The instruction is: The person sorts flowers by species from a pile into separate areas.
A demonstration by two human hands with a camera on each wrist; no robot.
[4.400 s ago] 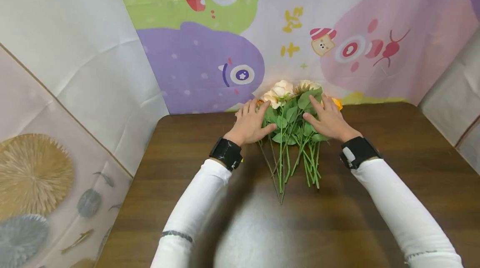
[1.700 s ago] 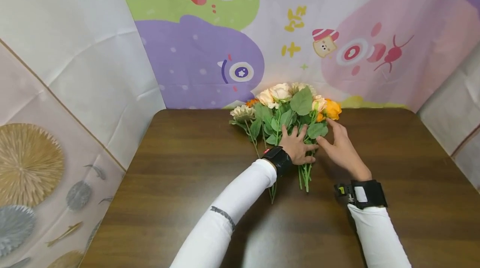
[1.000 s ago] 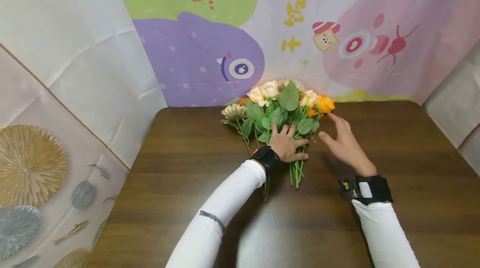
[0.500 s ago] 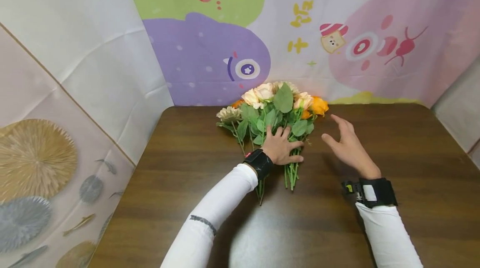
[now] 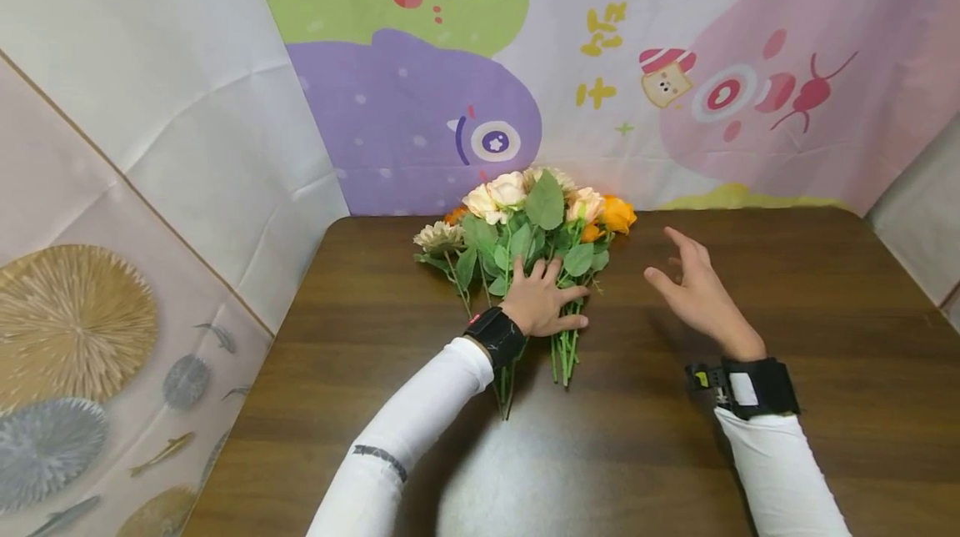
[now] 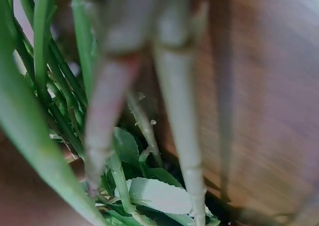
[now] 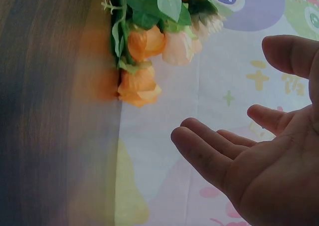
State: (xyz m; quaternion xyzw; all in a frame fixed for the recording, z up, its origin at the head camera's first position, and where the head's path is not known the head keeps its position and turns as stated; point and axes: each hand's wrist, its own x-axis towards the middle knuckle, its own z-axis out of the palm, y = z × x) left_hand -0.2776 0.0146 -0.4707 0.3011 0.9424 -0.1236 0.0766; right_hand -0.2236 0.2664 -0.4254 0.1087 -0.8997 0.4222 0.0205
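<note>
A bunch of artificial flowers (image 5: 545, 202) with cream, peach and orange heads lies near the table's back edge, stems toward the front. My left hand (image 5: 542, 302) rests across the green stems (image 5: 567, 353) with its fingers spread. The left wrist view shows stems (image 6: 182, 116) and leaves (image 6: 157, 193) very close, without clear fingers. To the right of the bunch, my right hand (image 5: 705, 295) is held apart from it, fingers extended and touching nothing. In the right wrist view the orange flower (image 7: 138, 86) hangs beyond the fingertips of that hand (image 7: 269, 156).
The brown wooden table (image 5: 637, 454) spreads around the bunch. A cartoon-printed cloth (image 5: 420, 112) stands right behind the table's back edge, close to the flower heads. At the left is a pale patterned sheet (image 5: 225, 170).
Both hands lay on the leaves at first. Since then the left hand has moved onto the stems, and the bunch has slid left with it. The right hand has drawn away from the flowers.
</note>
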